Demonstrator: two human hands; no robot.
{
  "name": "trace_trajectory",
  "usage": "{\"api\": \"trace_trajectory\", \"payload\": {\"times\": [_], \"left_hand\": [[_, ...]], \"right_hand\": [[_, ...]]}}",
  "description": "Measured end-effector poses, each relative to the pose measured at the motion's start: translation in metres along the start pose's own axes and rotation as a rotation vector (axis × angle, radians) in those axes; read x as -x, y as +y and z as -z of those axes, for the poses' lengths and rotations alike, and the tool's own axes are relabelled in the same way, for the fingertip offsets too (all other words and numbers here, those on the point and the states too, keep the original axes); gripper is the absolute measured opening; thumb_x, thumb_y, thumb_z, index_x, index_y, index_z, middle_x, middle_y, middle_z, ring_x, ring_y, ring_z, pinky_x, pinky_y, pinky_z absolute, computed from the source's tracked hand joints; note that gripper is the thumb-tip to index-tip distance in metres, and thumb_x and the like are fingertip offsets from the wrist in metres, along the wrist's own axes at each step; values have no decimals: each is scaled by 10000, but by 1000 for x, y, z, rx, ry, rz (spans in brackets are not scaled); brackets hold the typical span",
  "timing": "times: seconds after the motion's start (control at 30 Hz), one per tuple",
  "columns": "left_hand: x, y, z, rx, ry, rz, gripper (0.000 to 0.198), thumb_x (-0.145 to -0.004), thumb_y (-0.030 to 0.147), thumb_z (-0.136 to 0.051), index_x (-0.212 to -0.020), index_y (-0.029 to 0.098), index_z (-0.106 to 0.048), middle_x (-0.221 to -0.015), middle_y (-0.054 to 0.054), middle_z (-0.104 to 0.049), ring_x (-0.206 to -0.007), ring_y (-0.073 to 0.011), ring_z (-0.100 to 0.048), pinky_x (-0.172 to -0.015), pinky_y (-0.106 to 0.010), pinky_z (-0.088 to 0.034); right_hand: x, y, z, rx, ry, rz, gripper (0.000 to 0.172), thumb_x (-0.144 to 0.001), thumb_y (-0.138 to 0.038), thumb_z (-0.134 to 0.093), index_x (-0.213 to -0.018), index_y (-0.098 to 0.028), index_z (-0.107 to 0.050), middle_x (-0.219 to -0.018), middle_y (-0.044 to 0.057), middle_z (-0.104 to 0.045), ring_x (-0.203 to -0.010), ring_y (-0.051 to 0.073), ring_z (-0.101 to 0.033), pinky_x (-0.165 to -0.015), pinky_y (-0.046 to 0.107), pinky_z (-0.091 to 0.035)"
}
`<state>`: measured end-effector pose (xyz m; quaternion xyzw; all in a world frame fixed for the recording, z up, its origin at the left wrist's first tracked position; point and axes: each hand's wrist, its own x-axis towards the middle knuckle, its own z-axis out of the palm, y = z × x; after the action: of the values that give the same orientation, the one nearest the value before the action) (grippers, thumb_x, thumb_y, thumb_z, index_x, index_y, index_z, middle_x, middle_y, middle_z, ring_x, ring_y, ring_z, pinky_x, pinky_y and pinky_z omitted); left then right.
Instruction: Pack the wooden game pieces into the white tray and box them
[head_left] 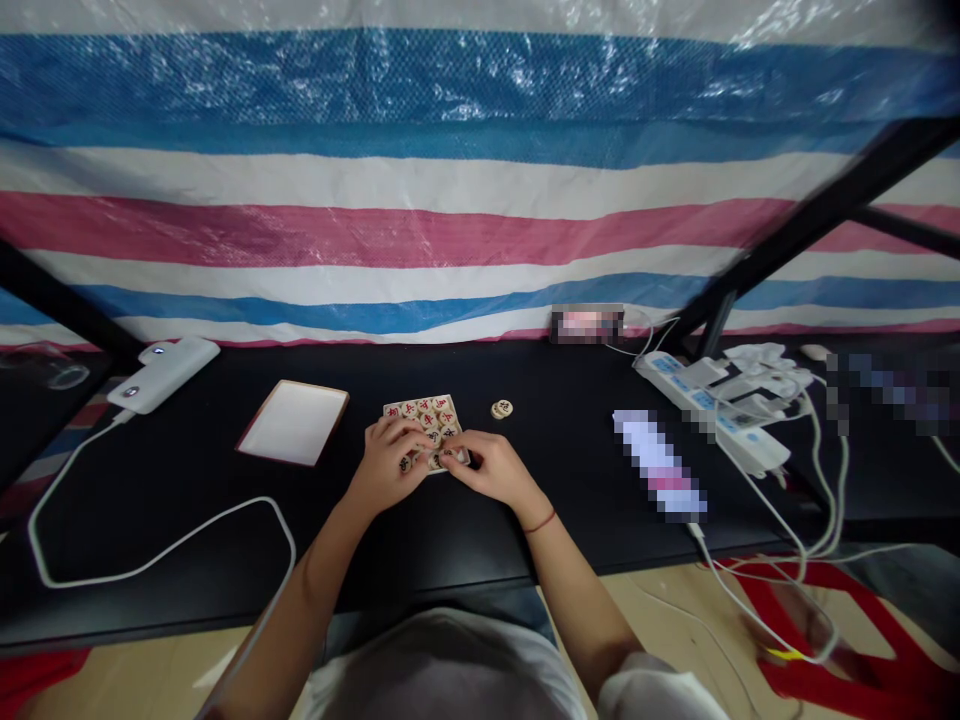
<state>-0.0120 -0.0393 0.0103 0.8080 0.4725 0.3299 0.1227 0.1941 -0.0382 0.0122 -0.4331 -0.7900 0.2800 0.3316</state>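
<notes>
My left hand [391, 458] and right hand [495, 467] touch round pieces [428, 420] in the box [457, 421], a white-lined lid [292, 422] left of it.

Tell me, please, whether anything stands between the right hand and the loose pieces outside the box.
Nothing visible does: the loose pieces lie on the table just beyond the right hand.
</notes>
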Motion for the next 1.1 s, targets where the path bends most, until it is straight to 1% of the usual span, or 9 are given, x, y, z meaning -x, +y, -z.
{"api": "trace_trajectory", "payload": {"times": [0.07,0.2,0.3,0.5,0.6,0.77,0.9,1.0,1.1], "left_hand": [[0,0,0,1,3,4,125,-812,208,-558,-847,233,-675,-971,-28,-664,-981,-213,-547,-886,-398,-380],[1,0,-1,1,0,16,124,-809,212,-563,-843,238,-680,-970,-26,-663,-977,-210,-546,-888,-397,-385],[1,0,-1,6,14,5,124,-812,215,-558,-839,235,-677,-955,-27,-663,-968,-208,-546,-883,-397,-384],[1,5,-1,-93,-4,-40,116,-809,246,-574,-829,251,-688,-957,-35,-662,-995,-228,-528,-862,-404,-368],[2,10,-3,-148,-17,-83,140,-785,242,-591,-871,262,-700,-977,-41,-662,-1022,-244,-518,-863,-415,-356],[4,12,-6,-162,-33,-108,177,-798,234,-570,-918,255,-698,-985,-42,-664,-1019,-242,-522,-856,-416,-356],[4,10,-7,-173,-22,-121,189,-814,256,-566,-953,253,-694,-1018,-48,-667,-1041,-247,-525,-872,-425,-354],[2,12,-8,-210,-16,-141,214,-834,270,-564,-1002,276,-697,-1072,-51,-661,-1073,-260,-516,-898,-442,-344],[-1,14,-10,-268,-15,-176,229,-854,295,-569,-1044,307,-696,-1137,-51,-654,-1083,-274,-508,-895,-455,-341]], "right_hand": [[0,0,-1,-17,18,-19,187,-860,-384,-617,-899,-214,-684,-803,25,-674,-605,124,-541,-596,241,-411],[1,1,-1,-22,12,-62,196,-846,-390,-641,-786,-204,-649,-655,-22,-584,-533,96,-446,-546,222,-353],[1,1,1,-26,-1,-80,218,-848,-405,-645,-777,-200,-632,-648,-31,-569,-526,89,-421,-540,216,-338],[0,4,0,-62,-6,-71,277,-835,-476,-653,-794,-202,-648,-701,-9,-608,-560,103,-467,-548,217,-360],[0,6,-2,-92,-15,-59,302,-839,-499,-643,-795,-201,-664,-707,-4,-615,-583,108,-498,-550,212,-374],[1,4,-2,-108,-25,-46,257,-895,-424,-578,-826,-202,-690,-708,6,-630,-597,115,-523,-559,218,-391],[1,2,-2,-139,-27,-27,224,-894,-376,-568,-828,-208,-700,-728,13,-653,-564,112,-512,-546,231,-396],[1,4,1,-144,76,-38,202,-883,-356,-581,-810,-204,-693,-688,4,-642,-487,97,-443,-500,239,-367],[0,8,6,-61,337,-75,200,-892,-336,-560,-790,-201,-668,-678,9,-627,-495,107,-444,-518,259,-377]]}}
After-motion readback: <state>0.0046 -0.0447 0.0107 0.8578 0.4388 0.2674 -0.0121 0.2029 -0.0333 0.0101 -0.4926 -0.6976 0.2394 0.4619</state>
